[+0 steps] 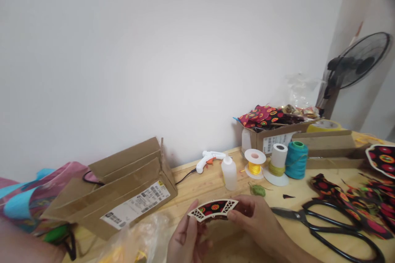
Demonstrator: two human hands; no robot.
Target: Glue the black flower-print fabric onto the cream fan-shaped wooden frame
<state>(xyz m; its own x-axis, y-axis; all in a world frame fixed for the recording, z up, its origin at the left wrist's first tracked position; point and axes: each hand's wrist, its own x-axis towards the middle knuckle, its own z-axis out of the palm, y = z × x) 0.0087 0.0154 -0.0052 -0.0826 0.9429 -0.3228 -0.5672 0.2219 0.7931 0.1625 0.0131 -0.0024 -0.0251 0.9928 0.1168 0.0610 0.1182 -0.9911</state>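
Between my two hands is a small fan-shaped piece [215,207] with a pale cut-out frame and dark floral fabric in its middle. My left hand [188,238] pinches its left end with thumb and fingers. Its right end is gripped by my right hand [256,220]. Black-handled scissors [308,218] lie just right of my right hand. Beyond the hands are a small green thread bundle [257,189] and a white squeeze bottle [229,174].
A white glue gun [210,159] lies near the wall beside a cardboard box [129,193]. Spools of yellow thread [254,167], olive cord [277,170] and teal thread [296,160] stand at right. Fabric scraps [361,203] spread beyond the scissors. A blurred arm [26,240] enters at left.
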